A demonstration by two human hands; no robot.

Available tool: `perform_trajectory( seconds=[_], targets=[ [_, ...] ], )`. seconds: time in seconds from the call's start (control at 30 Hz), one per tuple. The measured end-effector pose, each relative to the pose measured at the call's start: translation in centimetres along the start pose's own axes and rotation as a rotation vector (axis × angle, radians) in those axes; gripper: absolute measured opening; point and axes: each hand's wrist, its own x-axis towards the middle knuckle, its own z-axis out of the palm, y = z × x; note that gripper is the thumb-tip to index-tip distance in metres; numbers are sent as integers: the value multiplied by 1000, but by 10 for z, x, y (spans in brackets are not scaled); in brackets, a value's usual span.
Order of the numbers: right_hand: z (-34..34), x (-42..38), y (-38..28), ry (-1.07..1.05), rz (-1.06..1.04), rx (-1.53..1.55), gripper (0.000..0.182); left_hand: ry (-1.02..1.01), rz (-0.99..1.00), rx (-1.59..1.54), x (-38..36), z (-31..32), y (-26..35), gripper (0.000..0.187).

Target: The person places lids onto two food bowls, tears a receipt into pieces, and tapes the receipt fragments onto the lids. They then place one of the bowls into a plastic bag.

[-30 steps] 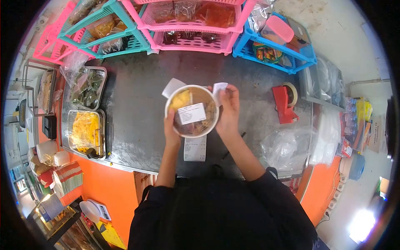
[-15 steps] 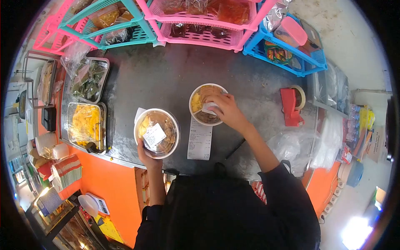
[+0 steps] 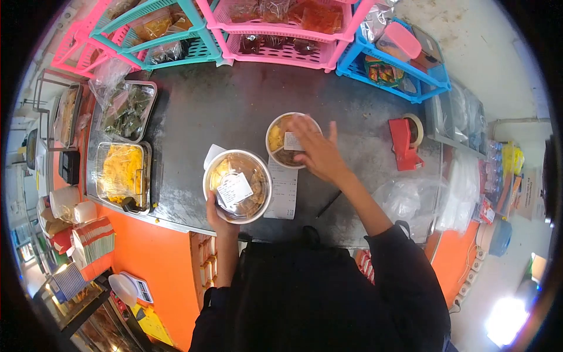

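A round lidded bowl of food (image 3: 253,176) with a white label on its clear lid is held by my left hand (image 3: 220,218), whose fingers wrap its lower left side. Farther back, a second lidded bowl (image 3: 278,139) rests on the dark counter (image 3: 205,111). Over its right part is my right hand (image 3: 316,146), fingers spread, beside a white label (image 3: 291,141) on the lid. A long printed receipt (image 3: 284,196) lies partly under the second bowl. White paper (image 3: 214,154) shows behind the held bowl.
Trays of yellow food (image 3: 120,171) and green leaves (image 3: 130,111) sit at the left. Pink (image 3: 281,57), teal and blue racks (image 3: 404,88) line the back. To the right are a red tape dispenser (image 3: 402,144), a pen (image 3: 328,203) and clear plastic bags (image 3: 410,199).
My left hand and its bowl have moved right, toward the second bowl. My right hand's fingers have spread, and the label now lies on the second lid.
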Motion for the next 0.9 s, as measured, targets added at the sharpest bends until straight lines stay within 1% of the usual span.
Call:
perform_trajectory(
  seconds=[0.07, 0.1, 0.13, 0.17, 0.2, 0.23, 0.27, 0.3, 0.33, 0.4, 0.43, 0.47, 0.5, 0.53, 0.6, 0.67, 0.7, 0.77, 0.8, 0.87, 0.9],
  targets=[
    [-16, -13, -25, 362, 280, 371, 61, 4, -22, 12, -5, 3, 3, 45],
    [-22, -21, -44, 366, 281, 366, 61, 18, -48, 26, -7, 5, 3, 45],
    [-28, -28, -69, 277, 308, 928, 61, 11, -49, 24, -7, 6, 1, 45],
    [-29, -32, -86, 166, 318, 1487, 61, -71, -65, 93, -7, 6, -2, 45],
    [-27, -33, -94, 175, 324, 1482, 61, -154, -85, 165, -8, 7, -6, 45],
    [-23, -33, -100, 244, 433, 1495, 60, -77, -47, 295, -8, 14, -14, 45],
    [-20, -34, -103, 313, 543, 1506, 59, -173, -31, 306, -7, 27, -16, 48],
    [-17, -33, -97, 409, 611, 1630, 54, -318, -8, 212, -7, 43, -16, 49],
    [-18, -32, -90, 420, 613, 1624, 54, -461, 16, 115, -2, 59, -15, 51],
    [-21, -31, -78, 629, 677, 1837, 51, -512, 83, 222, 18, 65, -21, 52],
    [-24, -29, -71, 633, 681, 1831, 51, -382, 356, 415, -2, 120, 0, 51],
    [-27, -25, -63, 729, 698, 1723, 50, -381, 356, 409, 10, 117, 3, 51],
    [-30, -22, -56, 820, 711, 1613, 49, -298, 425, 513, 29, 103, 11, 43],
    [-30, -21, -46, 815, 709, 1609, 49, -212, 493, 617, 47, 85, 18, 36],
    [-27, -25, -29, 896, 820, 1566, 47, -59, 464, 680, 85, 34, 15, 28],
    [-28, -34, -19, 908, 829, 1591, 48, 37, 250, 1039, 110, -23, 25, 36],
    [-29, -38, -15, 929, 835, 1617, 49, 38, 243, 1038, 115, -45, 29, 36],
    [-31, -45, -11, 946, 840, 1607, 50, -158, 402, 1405, 113, -72, 33, 41],
    [-33, -48, -11, 965, 835, 1603, 51, -160, 393, 1402, 107, -78, 31, 41],
    [-37, -51, -14, 974, 878, 1593, 52, 30, 666, 1768, 92, -70, 32, 43],
    [-38, -52, -15, 992, 899, 1585, 52, 25, 660, 1767, 87, -62, 28, 43]
  ],
)
